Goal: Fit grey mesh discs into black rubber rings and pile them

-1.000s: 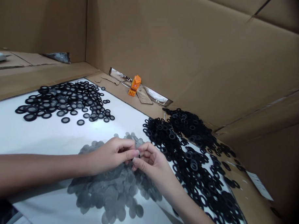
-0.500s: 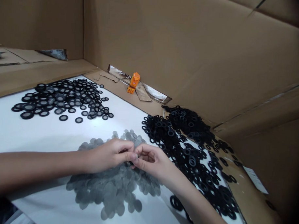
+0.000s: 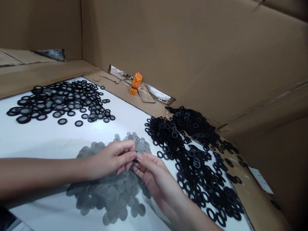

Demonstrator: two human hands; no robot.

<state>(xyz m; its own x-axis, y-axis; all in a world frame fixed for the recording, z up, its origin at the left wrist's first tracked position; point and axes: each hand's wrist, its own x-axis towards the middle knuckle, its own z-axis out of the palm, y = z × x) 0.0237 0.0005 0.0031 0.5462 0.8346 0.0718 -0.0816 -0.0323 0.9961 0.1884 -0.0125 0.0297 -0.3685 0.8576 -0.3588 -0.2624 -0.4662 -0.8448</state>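
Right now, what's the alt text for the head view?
Left hand and right hand meet, pinching a small dark piece, mostly hidden, above gray discs on a white surface. Gray-centered black rings lie far left, plain black rings right. Beyond, an orange carton stands near a cardboard wall.

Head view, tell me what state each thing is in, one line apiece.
Left hand: pinching a small piece, mostly hidden
Right hand: fingertips pinched at that piece
Grey discs: loose, heaped, overlapping
Black rings: open-centred, loosely heaped
Rimmed discs: grey centres inside black rims, spread out
Orange carton: standing
Cardboard wall: slotted near its base
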